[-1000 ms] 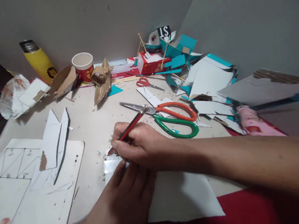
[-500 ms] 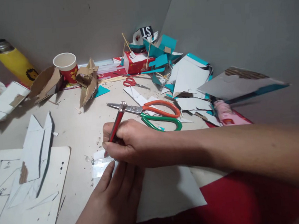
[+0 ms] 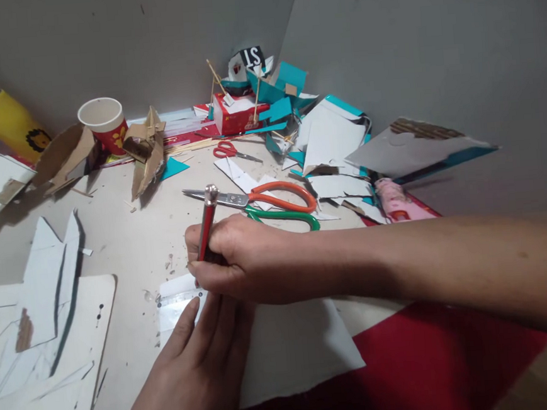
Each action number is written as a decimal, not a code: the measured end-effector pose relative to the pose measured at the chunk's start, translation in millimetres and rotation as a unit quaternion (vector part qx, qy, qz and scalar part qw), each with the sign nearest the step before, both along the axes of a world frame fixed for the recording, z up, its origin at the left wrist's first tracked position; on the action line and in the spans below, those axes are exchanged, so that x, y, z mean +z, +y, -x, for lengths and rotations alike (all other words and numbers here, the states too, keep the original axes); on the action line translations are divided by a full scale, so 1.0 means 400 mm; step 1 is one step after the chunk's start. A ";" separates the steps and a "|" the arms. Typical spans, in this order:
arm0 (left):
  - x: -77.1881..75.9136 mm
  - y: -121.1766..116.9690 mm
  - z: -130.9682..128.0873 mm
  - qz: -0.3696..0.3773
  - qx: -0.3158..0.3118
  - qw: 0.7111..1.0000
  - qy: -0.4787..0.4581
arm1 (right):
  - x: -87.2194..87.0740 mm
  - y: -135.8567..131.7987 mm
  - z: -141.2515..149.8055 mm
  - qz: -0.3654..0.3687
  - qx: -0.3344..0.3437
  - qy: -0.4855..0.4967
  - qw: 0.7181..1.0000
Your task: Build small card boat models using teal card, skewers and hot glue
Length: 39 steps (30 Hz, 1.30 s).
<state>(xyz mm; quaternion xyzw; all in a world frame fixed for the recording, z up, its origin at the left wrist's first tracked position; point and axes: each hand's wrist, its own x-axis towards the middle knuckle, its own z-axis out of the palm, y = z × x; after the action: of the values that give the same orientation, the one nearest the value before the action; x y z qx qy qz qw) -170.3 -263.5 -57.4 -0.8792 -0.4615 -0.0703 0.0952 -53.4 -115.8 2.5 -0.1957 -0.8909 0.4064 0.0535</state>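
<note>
My right hand [image 3: 232, 252] is closed around a red and dark pencil [image 3: 205, 230], its shiny top end pointing up. The pencil's tip is low at the upper edge of a clear ruler [image 3: 179, 301], partly hidden by my fingers. With fingers stretched forward, my left hand [image 3: 192, 369] presses the ruler down onto a white sheet of card [image 3: 289, 352]. Much of the ruler lies hidden beneath the hands. Just beyond my right hand rest large scissors [image 3: 239, 199] with one orange and one green handle.
Left lie cut white card pieces [image 3: 43, 286] on a marked board [image 3: 96, 332]. Along the back stand a yellow bottle [image 3: 4, 119], a paper cup [image 3: 106, 126], cardboard pieces [image 3: 149, 151] and a red box [image 3: 235, 116]. Small red scissors [image 3: 225, 149] and card scraps [image 3: 334, 137] lie near.
The view has swung right, so things appear further left. The pencil has moved right along the ruler and stands more upright. My left hand still presses the ruler.
</note>
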 end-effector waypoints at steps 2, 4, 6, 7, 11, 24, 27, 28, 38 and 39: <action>0.004 0.002 0.001 0.007 0.000 1.000 0.006 | 0.002 0.003 -0.007 -0.001 0.005 0.000 1.000; 0.004 0.002 0.001 0.020 0.002 1.000 0.011 | 0.005 0.005 -0.014 0.000 0.003 -0.009 1.000; 0.002 0.000 0.001 0.030 0.005 0.999 0.015 | 0.008 0.005 -0.020 0.000 -0.003 -0.019 1.000; 0.001 -0.002 0.001 0.031 0.006 0.999 0.017 | 0.010 0.005 -0.023 -0.002 -0.007 -0.021 1.000; 0.001 -0.011 0.006 0.030 0.002 0.999 0.037 | 0.014 0.005 -0.037 -0.018 -0.024 -0.039 0.999; 0.003 -0.006 0.004 0.002 -0.008 0.999 0.050 | 0.010 0.014 -0.087 -0.024 -0.048 -0.045 0.998; 0.001 -0.008 0.005 0.001 -0.006 0.998 0.058 | 0.010 0.014 -0.099 -0.041 -0.060 -0.065 0.995; 0.000 -0.008 0.006 0.000 -0.006 0.998 0.060 | 0.010 0.014 -0.103 -0.046 -0.063 -0.068 0.995; 0.002 -0.010 0.008 0.005 -0.007 0.998 0.059 | 0.001 0.017 -0.162 -0.091 -0.072 -0.037 0.993; 0.003 -0.010 0.008 0.006 -0.006 0.998 0.057 | 0.000 0.017 -0.168 -0.092 -0.071 -0.027 0.993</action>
<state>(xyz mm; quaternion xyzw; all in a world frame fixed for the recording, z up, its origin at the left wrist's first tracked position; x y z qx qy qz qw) -173.5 -267.5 -56.2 -0.8852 -0.4504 -0.0174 0.1155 13.9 -109.0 2.4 -0.2636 -0.9096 0.3121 0.0758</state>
